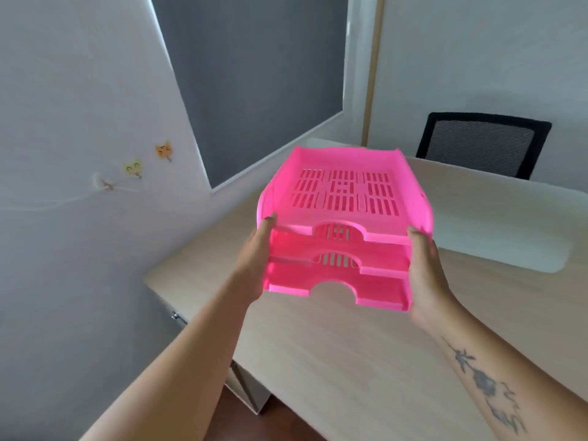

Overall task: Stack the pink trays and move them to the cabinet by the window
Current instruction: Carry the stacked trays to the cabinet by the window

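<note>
I see the stack of pink trays (343,230) held level above the desk (350,361), three tiers, notched open fronts facing me, long axis running away from me. My left hand (254,262) and right hand (426,275) clamp opposite side walls, fingers closed against them.

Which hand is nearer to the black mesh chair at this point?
Right. The right hand grips the right side of the pink trays, below and left of the chair in view. The left hand grips the stack's left side, farther away.
</note>
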